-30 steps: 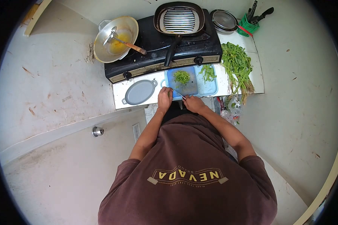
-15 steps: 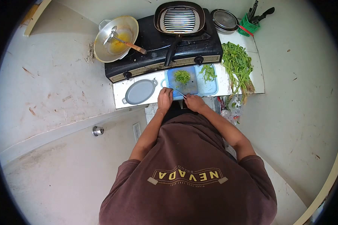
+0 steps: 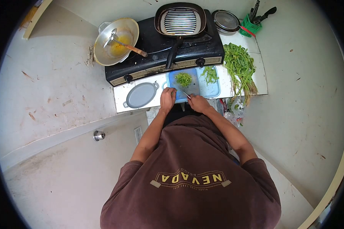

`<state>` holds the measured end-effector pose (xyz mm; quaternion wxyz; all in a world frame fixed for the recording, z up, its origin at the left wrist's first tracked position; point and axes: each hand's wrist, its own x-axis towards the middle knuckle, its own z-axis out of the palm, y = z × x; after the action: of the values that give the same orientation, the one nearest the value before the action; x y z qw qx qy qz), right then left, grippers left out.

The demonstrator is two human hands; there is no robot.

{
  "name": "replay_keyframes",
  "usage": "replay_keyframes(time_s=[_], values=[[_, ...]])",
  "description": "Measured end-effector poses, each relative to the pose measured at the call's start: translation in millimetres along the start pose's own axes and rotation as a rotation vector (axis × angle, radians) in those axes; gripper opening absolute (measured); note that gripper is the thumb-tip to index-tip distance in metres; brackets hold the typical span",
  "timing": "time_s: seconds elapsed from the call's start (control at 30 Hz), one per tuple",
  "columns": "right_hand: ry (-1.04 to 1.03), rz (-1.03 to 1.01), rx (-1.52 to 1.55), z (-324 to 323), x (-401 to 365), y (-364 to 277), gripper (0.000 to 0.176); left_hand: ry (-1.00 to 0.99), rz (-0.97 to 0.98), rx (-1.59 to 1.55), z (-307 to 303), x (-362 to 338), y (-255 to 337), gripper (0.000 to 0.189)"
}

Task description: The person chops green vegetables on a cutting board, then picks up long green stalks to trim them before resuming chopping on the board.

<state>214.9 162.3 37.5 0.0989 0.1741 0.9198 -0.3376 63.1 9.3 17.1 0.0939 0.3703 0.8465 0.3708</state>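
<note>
My right hand point(image 3: 198, 103) is closed round the handle of a knife point(image 3: 185, 93), its blade angled up and left over the near part of a blue cutting board point(image 3: 195, 90). My left hand point(image 3: 167, 100) rests at the board's near left corner with its fingers curled together; what they hold, if anything, is too small to make out. A mound of finely chopped greens point(image 3: 184, 79) lies on the board beyond the knife tip. To its right, loose green leaves point(image 3: 210, 74) lie in a light blue tray point(image 3: 214, 90) beneath the board.
Behind the board is a black gas stove point(image 3: 149, 61) carrying a grill pan point(image 3: 180, 21) and a pot point(image 3: 103, 53) with a ladle point(image 3: 130, 47). A grey oval plate point(image 3: 141, 95) sits left, a leafy bunch point(image 3: 239, 63) right. A green basket point(image 3: 250, 26) holds knives.
The knife blade has moved rightward, away from my left fingers, and its tip now sits nearer the board's middle. My left hand stays at the corner. The whole view has shifted slightly.
</note>
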Motion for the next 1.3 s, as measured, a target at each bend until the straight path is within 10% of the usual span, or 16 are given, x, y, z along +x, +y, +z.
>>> replay_keyframes(time_s=[1.3], values=[[-0.011,-0.048,-0.177,18,1,-12,0.040,0.018,-0.019,-0.010,-2,-3,-2,0.008]])
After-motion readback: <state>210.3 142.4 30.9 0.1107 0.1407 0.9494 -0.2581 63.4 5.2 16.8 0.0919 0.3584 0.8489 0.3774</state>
